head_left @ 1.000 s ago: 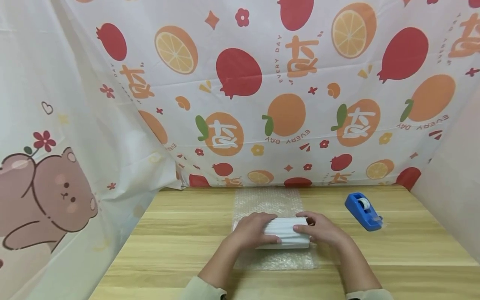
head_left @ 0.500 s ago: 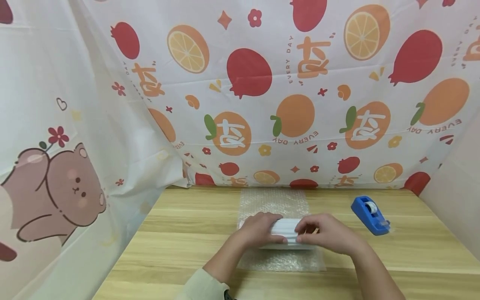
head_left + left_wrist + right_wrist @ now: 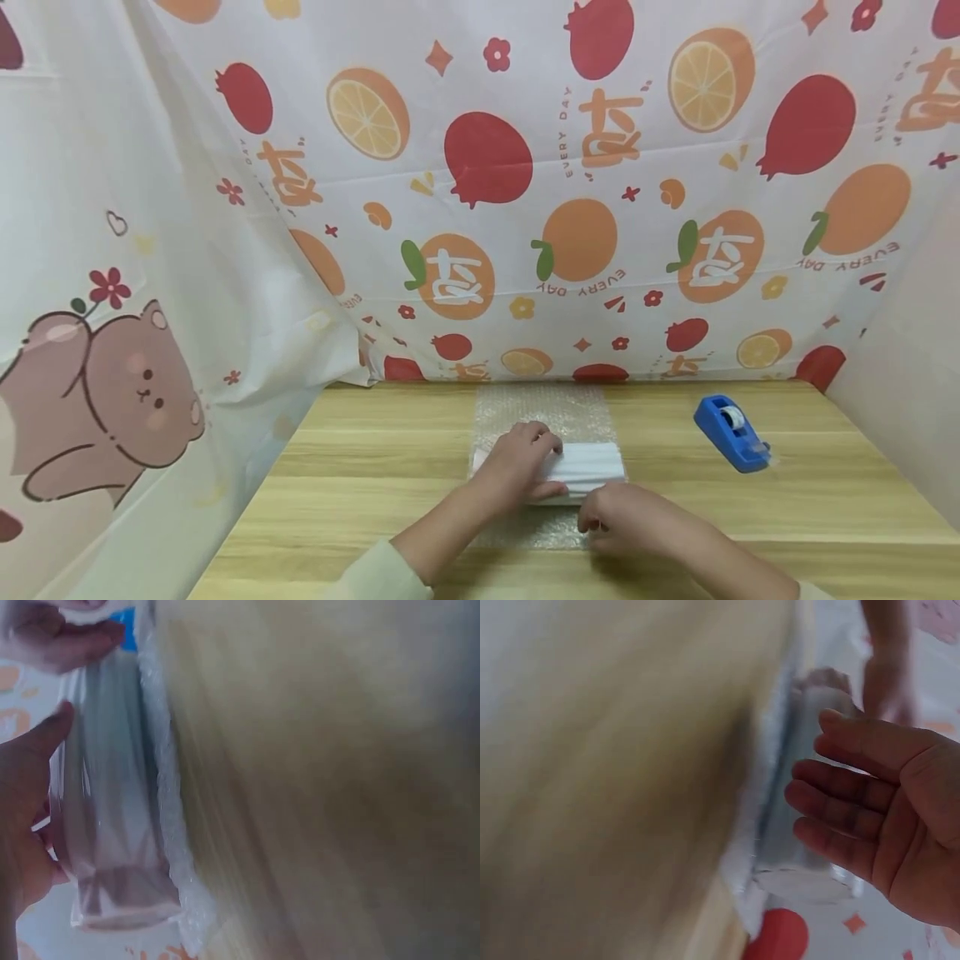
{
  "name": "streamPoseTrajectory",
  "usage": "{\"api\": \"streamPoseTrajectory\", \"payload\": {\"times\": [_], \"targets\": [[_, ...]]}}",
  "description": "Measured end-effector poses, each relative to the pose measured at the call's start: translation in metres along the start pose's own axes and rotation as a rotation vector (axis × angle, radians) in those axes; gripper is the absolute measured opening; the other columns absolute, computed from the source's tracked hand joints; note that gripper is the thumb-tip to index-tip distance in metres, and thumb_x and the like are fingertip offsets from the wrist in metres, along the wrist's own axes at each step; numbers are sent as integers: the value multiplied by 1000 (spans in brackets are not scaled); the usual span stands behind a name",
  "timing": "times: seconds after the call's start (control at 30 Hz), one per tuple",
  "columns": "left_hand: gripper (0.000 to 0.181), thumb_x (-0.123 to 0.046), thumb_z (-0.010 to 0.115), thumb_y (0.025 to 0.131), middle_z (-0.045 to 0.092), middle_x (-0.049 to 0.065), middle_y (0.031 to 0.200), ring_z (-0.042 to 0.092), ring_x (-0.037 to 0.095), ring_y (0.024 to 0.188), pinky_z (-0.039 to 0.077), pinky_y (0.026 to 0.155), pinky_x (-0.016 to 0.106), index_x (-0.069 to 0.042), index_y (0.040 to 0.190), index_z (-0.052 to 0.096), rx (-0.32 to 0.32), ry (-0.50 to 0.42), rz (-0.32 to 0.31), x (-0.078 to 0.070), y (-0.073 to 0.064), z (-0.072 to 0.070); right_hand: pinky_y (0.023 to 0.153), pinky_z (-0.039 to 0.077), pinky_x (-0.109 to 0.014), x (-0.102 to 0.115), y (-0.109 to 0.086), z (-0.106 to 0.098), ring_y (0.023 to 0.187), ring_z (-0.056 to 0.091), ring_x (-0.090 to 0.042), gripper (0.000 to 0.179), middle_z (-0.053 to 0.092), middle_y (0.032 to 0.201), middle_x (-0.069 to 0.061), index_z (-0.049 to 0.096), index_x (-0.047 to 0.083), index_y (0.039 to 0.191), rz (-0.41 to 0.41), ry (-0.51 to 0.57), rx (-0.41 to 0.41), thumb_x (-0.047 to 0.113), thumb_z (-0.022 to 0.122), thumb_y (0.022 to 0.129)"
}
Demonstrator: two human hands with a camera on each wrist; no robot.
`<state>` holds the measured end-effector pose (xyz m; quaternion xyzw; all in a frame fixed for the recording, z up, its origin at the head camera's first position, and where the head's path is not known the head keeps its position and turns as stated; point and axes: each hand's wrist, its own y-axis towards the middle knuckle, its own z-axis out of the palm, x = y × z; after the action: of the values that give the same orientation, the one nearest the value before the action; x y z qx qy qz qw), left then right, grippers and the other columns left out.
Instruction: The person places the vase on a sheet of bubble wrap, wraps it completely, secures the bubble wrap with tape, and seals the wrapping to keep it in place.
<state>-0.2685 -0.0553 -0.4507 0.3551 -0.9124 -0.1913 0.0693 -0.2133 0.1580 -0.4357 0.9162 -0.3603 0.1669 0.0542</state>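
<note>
Lying under the left grip (image 3: 517, 467): one white package (image 3: 588, 468) in clear film, long axis running from that grip rightward, across the person's front. Left grip, the nearer of the two: in contact, bent over the package's left part, thumb to the near side, fingers to the far side. Right grip (image 3: 630, 517): loosely bent, holding nothing visible, just off the package's near right corner, so that the package lies beyond it and to its left; contact with the wrap below cannot be told. One bubble wrap sheet (image 3: 543, 412), beneath the package, laid crosswise to it, showing beyond the left grip and nearer the person. One bench (image 3: 337, 500), wood-grained, below both grips. One blue tape dispenser (image 3: 723, 429), beyond the right grip and to its right, apart.
</note>
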Motion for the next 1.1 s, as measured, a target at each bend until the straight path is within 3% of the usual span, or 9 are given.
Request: {"api": "streamPoseTrajectory", "payload": {"times": [0.07,0.13,0.33,0.53,0.67,0.8,0.9,1.1], "targets": [[39,-49,78,77,62,2,112,60,20,101,52,81,33,-20,98,62,-70,52,64,-4,-3,1,70,51,-21,0,0,7,77,60,1,11,69,84,11,76,16,88,-28,-76,-24,15,76,77],[29,-43,78,79,62,2,114,61,20,104,52,83,36,-22,92,63,-89,73,88,-9,-7,1,66,49,-20,0,-1,13,74,58,1,11,66,82,12,75,18,85,-59,-138,-58,15,77,75],[19,-36,78,80,58,1,129,56,22,119,50,91,53,-26,82,63,2,120,21,-23,-17,-3,54,32,-13,-2,-1,30,60,36,3,17,45,70,17,66,24,73,-148,-277,-167,10,75,70],[22,-39,80,78,53,2,139,50,23,130,45,96,61,-26,83,63,52,121,0,-27,-23,-8,51,32,-16,-3,2,38,57,39,0,18,49,68,14,63,24,69,-191,-391,-287,12,76,71],[27,-41,80,77,52,4,143,49,26,134,43,98,63,-25,85,61,53,94,5,-28,-27,-10,49,31,-15,-3,4,39,55,39,2,23,50,64,15,60,25,66,-217,-391,-316,11,78,69],[29,-45,79,77,49,5,146,46,29,137,40,101,65,-25,88,60,78,67,5,-28,-29,-12,49,30,-12,-3,4,35,55,35,4,27,49,63,19,57,25,64,-204,-321,-297,7,77,69],[33,-50,77,77,46,5,149,44,29,139,38,102,66,-25,91,60,114,56,-1,-28,-30,-15,52,30,-11,-3,4,26,57,34,4,28,48,64,21,56,24,66,-169,-240,-276,4,76,71],[46,-57,79,73,48,5,147,43,29,139,38,102,66,-25,99,57,138,69,-20,-30,-28,-16,56,38,-12,-7,5,5,62,40,5,25,52,70,18,59,21,73,-152,-191,-336,3,76,75]]}}
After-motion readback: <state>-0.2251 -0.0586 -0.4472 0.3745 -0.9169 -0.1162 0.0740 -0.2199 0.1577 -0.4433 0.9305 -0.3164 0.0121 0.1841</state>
